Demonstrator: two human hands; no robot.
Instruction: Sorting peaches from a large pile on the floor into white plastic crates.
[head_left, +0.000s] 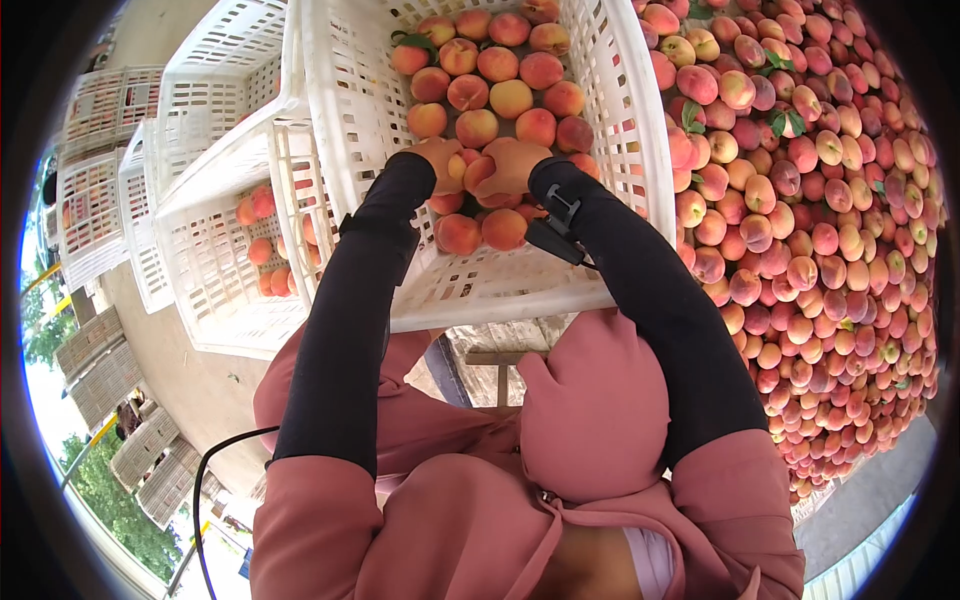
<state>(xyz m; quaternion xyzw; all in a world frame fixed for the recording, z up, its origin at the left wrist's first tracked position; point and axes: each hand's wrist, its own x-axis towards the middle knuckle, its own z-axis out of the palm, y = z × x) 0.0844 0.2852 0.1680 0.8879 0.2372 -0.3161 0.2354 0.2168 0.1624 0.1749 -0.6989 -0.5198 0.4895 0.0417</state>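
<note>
A white slatted plastic crate (480, 304) stands before me with a loose layer of red and yellow peaches (498, 64) on its bottom. Both my hands reach down into it, wrists close together. My left hand (441, 161) curls round a peach, which its fingers largely cover. Right beside it, my right hand (516, 166) has its fingers around another peach (477, 177). Two more peaches (503, 229) lie between my forearms, near the crate's front wall. A green leaf (416, 42) sits on the peaches at the far left. Black sleeves cover both forearms.
A large heap of peaches (757, 195) with some leaves rises along the crate's right side. To the left, another white crate (217, 292) holds a few peaches. More crates (94, 202) stand further left, and stacked crates (101, 367) lie beyond the bare floor (142, 300).
</note>
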